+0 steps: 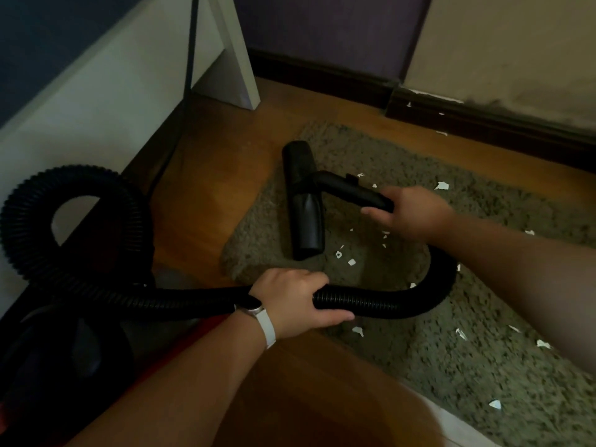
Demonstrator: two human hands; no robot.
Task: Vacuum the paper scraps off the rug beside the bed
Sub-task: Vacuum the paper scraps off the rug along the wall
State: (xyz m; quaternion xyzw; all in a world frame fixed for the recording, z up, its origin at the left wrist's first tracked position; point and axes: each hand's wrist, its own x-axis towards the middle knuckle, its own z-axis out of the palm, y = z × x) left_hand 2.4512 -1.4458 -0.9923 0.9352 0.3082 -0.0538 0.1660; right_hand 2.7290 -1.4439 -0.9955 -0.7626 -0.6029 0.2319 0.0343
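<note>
Early stage. R hand (409, 211) grips wand (351, 188), L hand (296, 301) grips hose (371, 301), fingers curled. Floor head (304, 204) at 9 o'clock end of rug (483, 375); paper scraps (351, 262) 3–5 o'clock of it, uncollected.

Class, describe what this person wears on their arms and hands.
Both forearms are bare, with no sleeves in view and no gloves. The left hand has a watch at its wrist, with a pale round case and a white strap. The right hand shows no ring, band or watch.
</note>
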